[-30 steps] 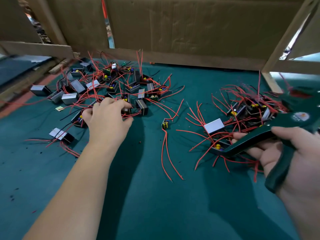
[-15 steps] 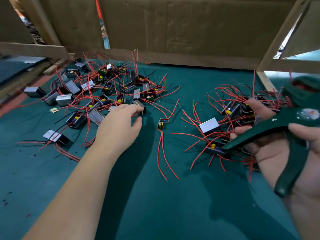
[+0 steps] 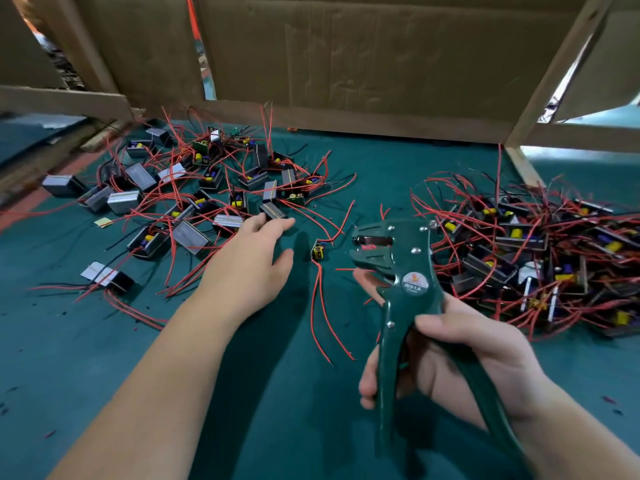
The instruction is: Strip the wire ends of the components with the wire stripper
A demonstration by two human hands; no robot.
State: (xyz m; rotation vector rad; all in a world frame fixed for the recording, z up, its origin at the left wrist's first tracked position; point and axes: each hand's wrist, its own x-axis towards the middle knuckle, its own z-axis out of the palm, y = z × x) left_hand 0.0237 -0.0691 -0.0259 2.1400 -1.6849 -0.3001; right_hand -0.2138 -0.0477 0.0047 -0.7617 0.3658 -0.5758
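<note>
My right hand (image 3: 460,362) grips the handles of a dark green wire stripper (image 3: 401,289), held upright with its jaws pointing left over the green mat. My left hand (image 3: 252,261) reaches forward with fingers extended, its fingertips touching a small black component (image 3: 273,211) at the edge of the left pile (image 3: 194,188). A single small component with yellow parts and two long red wires (image 3: 318,251) lies between my hands. A dense pile of components with red wires (image 3: 526,251) sits at the right.
Cardboard walls (image 3: 346,57) and wooden strips (image 3: 554,71) close off the back of the green mat (image 3: 104,358). A lone component with a silver face (image 3: 107,277) lies at the near left. Tiny wire scraps dot the mat.
My left hand has slid right along the left pile toward the black component. My right hand has swung the stripper from lying sideways to upright and brought it in toward the middle.
</note>
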